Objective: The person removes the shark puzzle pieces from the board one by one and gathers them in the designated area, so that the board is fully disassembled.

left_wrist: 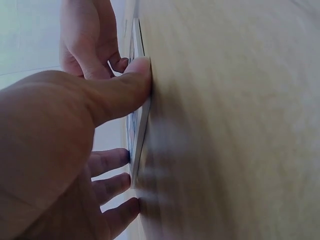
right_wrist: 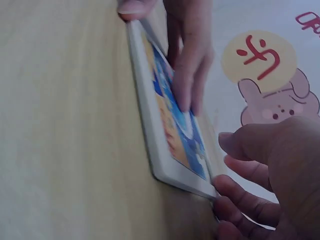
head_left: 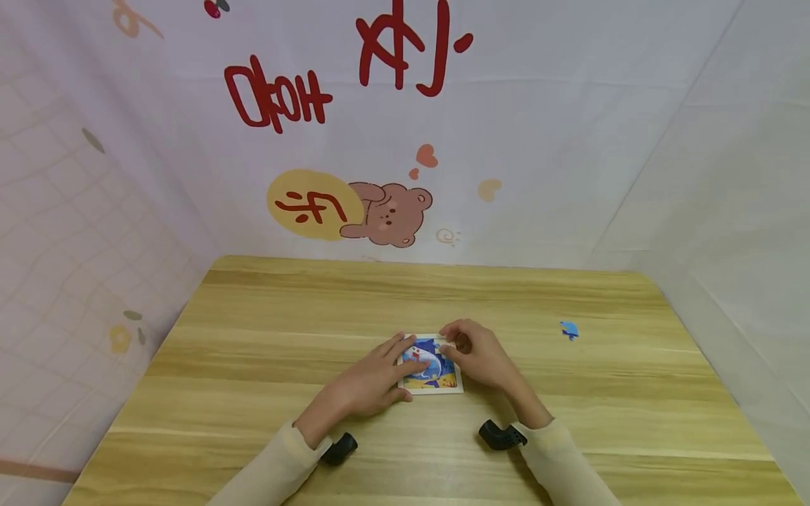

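Observation:
A small jigsaw puzzle in a white frame lies on the table, showing a blue-and-white sea animal above yellow sand. My left hand rests on its left side, fingers spread over the picture and the far corner, thumb against the near edge. In the right wrist view, two left fingers press on the picture. At the far right corner is my right hand, its lower fingertips touching the frame's edge. Its thumb stands apart from the frame, and nothing shows between thumb and fingers.
A loose blue puzzle piece lies toward the back right of the wooden table. Behind the table hangs a white cloth printed with red characters and a bear. Black wrist devices sit by both sleeve cuffs.

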{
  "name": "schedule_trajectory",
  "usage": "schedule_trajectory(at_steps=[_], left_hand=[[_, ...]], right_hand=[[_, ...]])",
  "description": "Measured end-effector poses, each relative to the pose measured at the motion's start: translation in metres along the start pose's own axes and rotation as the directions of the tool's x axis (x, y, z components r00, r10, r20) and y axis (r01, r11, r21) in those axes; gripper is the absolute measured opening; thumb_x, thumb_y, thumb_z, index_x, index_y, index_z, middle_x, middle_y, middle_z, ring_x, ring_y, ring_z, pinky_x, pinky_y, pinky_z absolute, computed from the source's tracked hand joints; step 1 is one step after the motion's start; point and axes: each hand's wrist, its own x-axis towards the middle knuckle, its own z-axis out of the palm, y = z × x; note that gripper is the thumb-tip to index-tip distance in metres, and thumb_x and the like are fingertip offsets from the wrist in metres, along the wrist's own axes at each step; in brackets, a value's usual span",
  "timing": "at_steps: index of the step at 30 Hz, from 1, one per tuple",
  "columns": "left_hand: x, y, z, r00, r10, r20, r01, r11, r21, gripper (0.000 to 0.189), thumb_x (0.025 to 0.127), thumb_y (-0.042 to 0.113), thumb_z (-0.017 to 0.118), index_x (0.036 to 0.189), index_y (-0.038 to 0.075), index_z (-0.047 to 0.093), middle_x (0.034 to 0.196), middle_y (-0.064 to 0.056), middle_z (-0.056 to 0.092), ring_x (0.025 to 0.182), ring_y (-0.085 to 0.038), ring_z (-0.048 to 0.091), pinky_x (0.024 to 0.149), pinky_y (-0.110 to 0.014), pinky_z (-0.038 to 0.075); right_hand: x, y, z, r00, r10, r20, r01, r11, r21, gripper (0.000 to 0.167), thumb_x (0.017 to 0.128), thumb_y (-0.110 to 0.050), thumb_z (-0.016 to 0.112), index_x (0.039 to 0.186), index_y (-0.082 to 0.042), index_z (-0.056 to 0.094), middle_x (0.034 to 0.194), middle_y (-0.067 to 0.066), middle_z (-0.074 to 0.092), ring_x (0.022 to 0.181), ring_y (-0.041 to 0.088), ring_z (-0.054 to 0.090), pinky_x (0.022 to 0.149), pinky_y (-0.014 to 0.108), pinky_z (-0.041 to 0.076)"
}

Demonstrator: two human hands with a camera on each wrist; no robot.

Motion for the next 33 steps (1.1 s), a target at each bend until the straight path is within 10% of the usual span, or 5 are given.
schedule_trajectory(at_steps=[33], left_hand=[[-0.001,0.0,0.002,0.999,-0.004,-0.038,0.001,0.998,-0.059,0.054,0.099,0.04,0.065,0.151,0.029,0.053,0.171,-0.012,0.024,0.159,-0.037,0.017,0.125,-0.055,0.028]], right_hand=[[-0.002,-0.008,0.019,0.984,0.07,-0.162,-0.072,0.997,-0.009,0.006,0.089,-0.015,0.08,0.088,-0.019,0.075,0.078,-0.005,0.067,0.073,0.01,0.056,0.066,0.022,0.046]])
